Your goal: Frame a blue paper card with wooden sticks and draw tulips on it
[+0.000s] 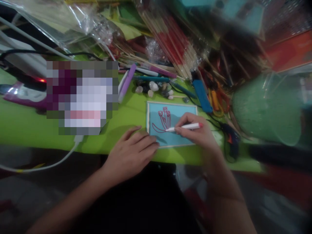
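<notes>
Basically 2 forearms come up from the bottom edge, 1 per side. L hand lies palm down, fingers loosely bent & slightly apart, tips on the near L corner of the panel; it's grasping nothing, just resting. R hand is turned inward, thumb & fingers pinching 1 white marker w/ a red end, held low & nearly flat, tip on the panel. Panel's on the green table btwn the hands: blue, pale edging, 3 red flowers w/ stems + 1 curved line at L. R of it: 1 glue gun, dark, then 1 big green tub. Just past the panel: approx. 8 stones, some overlapping, so no exact count; 1 blue cutter to their R, orange-handled scissors next to it. Purple pen, 1 pc., to the stones' L. Farther back, sticks, too many & blurry to count.
</notes>
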`<act>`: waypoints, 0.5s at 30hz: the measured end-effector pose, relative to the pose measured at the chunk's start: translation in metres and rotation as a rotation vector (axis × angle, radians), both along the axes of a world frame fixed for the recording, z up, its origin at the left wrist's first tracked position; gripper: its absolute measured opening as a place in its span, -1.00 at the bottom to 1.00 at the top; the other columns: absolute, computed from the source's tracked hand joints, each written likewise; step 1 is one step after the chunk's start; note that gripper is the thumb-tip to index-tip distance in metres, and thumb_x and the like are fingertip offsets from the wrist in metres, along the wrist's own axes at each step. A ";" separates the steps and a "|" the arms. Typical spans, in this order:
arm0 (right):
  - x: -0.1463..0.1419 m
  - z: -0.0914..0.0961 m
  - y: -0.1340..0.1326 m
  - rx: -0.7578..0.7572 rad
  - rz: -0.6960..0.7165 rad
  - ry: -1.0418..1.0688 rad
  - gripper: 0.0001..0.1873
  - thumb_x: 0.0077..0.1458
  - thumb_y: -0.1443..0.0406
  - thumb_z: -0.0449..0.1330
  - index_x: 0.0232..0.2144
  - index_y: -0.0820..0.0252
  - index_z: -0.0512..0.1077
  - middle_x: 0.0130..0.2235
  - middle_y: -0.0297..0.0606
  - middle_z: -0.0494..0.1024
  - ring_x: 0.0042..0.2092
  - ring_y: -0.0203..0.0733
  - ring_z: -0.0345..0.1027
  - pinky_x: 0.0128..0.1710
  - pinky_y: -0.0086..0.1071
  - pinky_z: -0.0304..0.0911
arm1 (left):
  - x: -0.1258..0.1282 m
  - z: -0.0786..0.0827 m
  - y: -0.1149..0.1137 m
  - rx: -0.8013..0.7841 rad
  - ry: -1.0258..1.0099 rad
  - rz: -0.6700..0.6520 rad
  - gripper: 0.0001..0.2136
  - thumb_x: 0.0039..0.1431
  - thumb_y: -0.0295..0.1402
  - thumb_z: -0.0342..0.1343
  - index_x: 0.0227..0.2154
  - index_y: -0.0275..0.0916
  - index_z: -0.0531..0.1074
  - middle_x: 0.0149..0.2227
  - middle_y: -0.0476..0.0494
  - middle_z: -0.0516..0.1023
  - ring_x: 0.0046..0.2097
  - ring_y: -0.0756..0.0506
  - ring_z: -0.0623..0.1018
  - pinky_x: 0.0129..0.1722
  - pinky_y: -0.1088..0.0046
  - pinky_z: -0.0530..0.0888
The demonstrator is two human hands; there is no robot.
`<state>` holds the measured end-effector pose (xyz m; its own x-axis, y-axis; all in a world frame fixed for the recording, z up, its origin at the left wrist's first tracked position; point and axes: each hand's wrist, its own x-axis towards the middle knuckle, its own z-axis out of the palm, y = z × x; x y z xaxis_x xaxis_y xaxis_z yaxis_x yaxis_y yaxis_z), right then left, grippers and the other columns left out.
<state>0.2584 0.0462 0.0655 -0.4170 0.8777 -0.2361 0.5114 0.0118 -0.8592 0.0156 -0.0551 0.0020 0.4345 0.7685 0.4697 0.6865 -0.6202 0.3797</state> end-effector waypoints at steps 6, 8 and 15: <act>0.003 0.000 0.001 -0.009 0.003 -0.007 -0.79 0.06 0.19 0.43 -0.43 0.16 0.54 -0.50 -0.37 0.49 -0.46 -0.31 0.21 -0.47 -0.40 0.06 | 0.000 0.000 0.000 0.004 0.005 0.005 -0.88 0.39 -0.42 0.16 -0.12 -0.14 0.57 -0.10 0.00 0.71 -0.01 -0.16 0.57 0.20 0.13 0.42; 0.003 0.000 0.002 -0.011 0.002 -0.004 -0.80 0.06 0.19 0.42 -0.44 0.16 0.53 -0.50 -0.37 0.49 -0.45 -0.31 0.21 -0.47 -0.40 0.06 | 0.000 0.000 0.000 0.003 0.007 0.005 -0.87 0.37 -0.43 0.18 -0.12 -0.12 0.58 -0.10 -0.01 0.71 0.00 -0.15 0.57 0.20 0.14 0.43; 0.002 0.003 0.003 -0.014 -0.009 0.000 -0.84 0.03 0.23 0.40 -0.45 0.17 0.52 -0.51 -0.38 0.48 -0.46 -0.31 0.21 -0.47 -0.40 0.04 | 0.000 -0.001 0.000 0.003 0.008 0.005 -0.87 0.38 -0.44 0.17 -0.12 -0.12 0.58 -0.10 -0.01 0.71 0.00 -0.16 0.58 0.21 0.14 0.43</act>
<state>0.2599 0.0489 0.0682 -0.4093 0.8781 -0.2478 0.5111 -0.0043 -0.8595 0.0154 -0.0549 0.0014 0.4347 0.7692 0.4684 0.6925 -0.6180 0.3722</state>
